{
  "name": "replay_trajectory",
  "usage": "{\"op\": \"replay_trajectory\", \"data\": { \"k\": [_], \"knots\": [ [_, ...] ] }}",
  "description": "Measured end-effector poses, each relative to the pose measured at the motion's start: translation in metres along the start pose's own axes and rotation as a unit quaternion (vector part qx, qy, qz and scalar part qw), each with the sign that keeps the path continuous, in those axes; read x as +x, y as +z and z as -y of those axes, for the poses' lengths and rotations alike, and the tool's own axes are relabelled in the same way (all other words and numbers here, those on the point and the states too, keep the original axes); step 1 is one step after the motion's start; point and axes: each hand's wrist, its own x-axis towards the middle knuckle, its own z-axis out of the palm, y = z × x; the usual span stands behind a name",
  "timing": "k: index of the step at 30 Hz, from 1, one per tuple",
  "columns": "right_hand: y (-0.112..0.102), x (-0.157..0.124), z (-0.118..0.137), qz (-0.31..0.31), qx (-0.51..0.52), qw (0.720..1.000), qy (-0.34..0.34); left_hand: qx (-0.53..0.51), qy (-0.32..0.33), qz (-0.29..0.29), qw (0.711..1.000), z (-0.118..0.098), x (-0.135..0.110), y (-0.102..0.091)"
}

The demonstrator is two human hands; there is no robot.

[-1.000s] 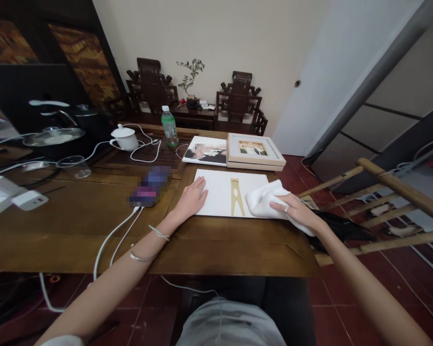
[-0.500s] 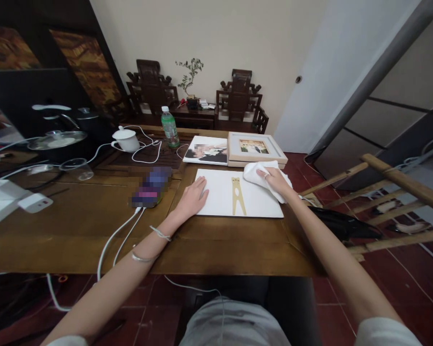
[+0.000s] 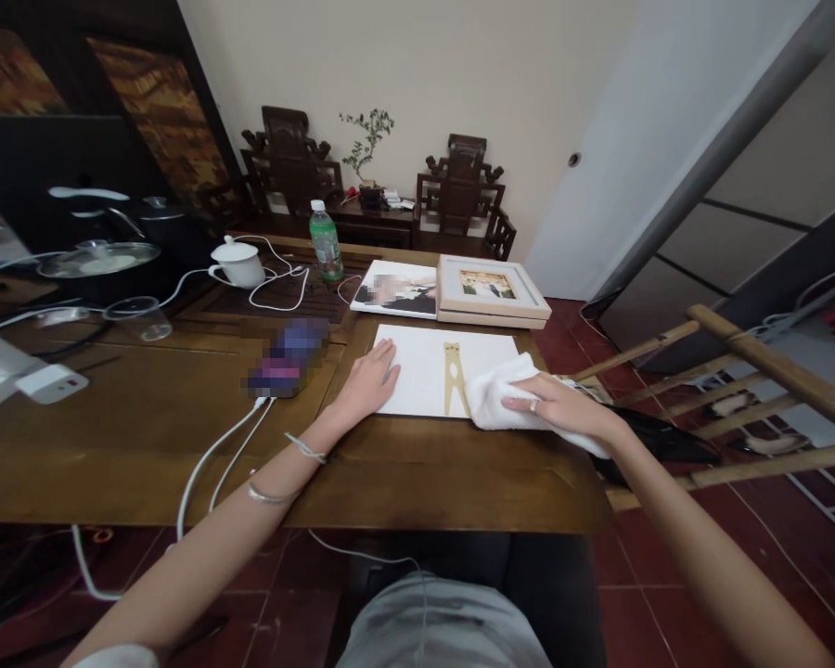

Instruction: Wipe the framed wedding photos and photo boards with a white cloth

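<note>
A flat white board (image 3: 417, 371) lies on the wooden table, with a tan cat-shaped stand piece (image 3: 453, 366) on its face. My left hand (image 3: 370, 378) rests flat on the board's left edge, fingers stretched out and holding nothing. At the near right corner, my right hand (image 3: 553, 403) is closed on a white cloth (image 3: 497, 394), pressing it on the board. The cloth covers that corner and touches the stand piece's right leg. Part of it hangs below my wrist.
Behind the board lie a wooden photo frame (image 3: 494, 288) and a photo print (image 3: 398, 289). A phone (image 3: 289, 357) with white cables sits left. Farther back are a green-labelled bottle (image 3: 327, 243), a lidded white cup (image 3: 237, 263) and a clear plastic cup (image 3: 139, 318). A bamboo rack (image 3: 772, 371) stands right.
My right hand has brought the cloth from the board's far right corner towards me to the near right corner. My left hand stays on the left edge.
</note>
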Motion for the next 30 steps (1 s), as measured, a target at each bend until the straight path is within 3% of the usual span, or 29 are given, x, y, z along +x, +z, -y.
{"op": "replay_trajectory", "data": {
  "k": [4,8,11,14,17,21,26,30],
  "knots": [
    [-0.004,0.033,-0.017,-0.007,0.030,0.999,0.023,0.002,-0.003,0.005,1.000,-0.002,0.000,-0.002],
    [0.000,0.080,-0.033,-0.124,0.064,0.989,0.047,0.000,-0.007,0.008,1.000,-0.003,0.000,-0.003],
    [0.010,0.109,-0.024,-0.197,0.088,0.974,0.073,-0.004,-0.004,0.002,1.000,-0.003,0.000,-0.003],
    [0.025,0.122,-0.004,-0.215,0.082,0.972,0.052,-0.005,-0.002,-0.001,1.000,-0.004,0.000,-0.003],
    [0.041,0.116,0.016,-0.178,0.028,0.983,-0.030,-0.005,0.001,-0.003,1.000,-0.004,0.000,-0.003],
    [0.057,0.079,0.033,-0.114,-0.028,0.986,-0.122,-0.006,0.004,-0.008,1.000,-0.003,0.001,-0.002],
    [0.061,0.026,0.052,-0.054,-0.052,0.984,-0.162,-0.008,0.006,-0.016,1.000,-0.003,0.000,0.000],
    [0.058,0.022,0.057,-0.040,-0.067,0.984,-0.163,-0.003,0.007,-0.017,1.000,-0.003,0.000,-0.001]
  ]
}}
